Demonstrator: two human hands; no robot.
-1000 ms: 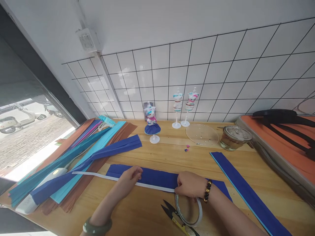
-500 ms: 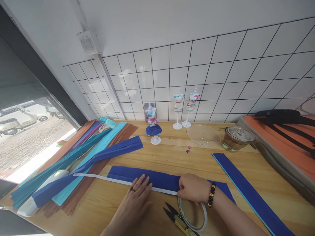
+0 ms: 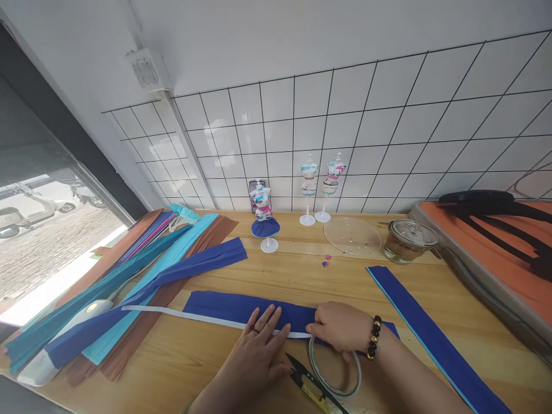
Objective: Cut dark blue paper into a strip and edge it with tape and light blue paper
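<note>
A dark blue paper strip (image 3: pixel 215 303) lies across the wooden table, with narrow white tape (image 3: pixel 202 318) along its near edge. My left hand (image 3: pixel 259 345) rests on the strip and tape, fingers spread and flat. Closed fingers of my right hand (image 3: pixel 338 326) pinch the tape near the strip's right part. Just below that hand is the tape roll (image 3: pixel 356 379), a thin ring. Black thread snips with yellow (image 3: pixel 308 385) lie between my hands, partly under the roll.
Coloured paper strips (image 3: pixel 190 247) and a white device (image 3: pixel 38 369) lie left. Small dress forms (image 3: pixel 264 201) stand near the tiled wall. A clear disc (image 3: pixel 353 236), a lidded glass (image 3: pixel 409 240), another blue strip (image 3: pixel 431 328) and an orange-topped case (image 3: pixel 495 230) are right.
My left hand has slid right along the tape, closer to my right hand. The right hand still pinches the tape. The whole view has shifted slightly.
</note>
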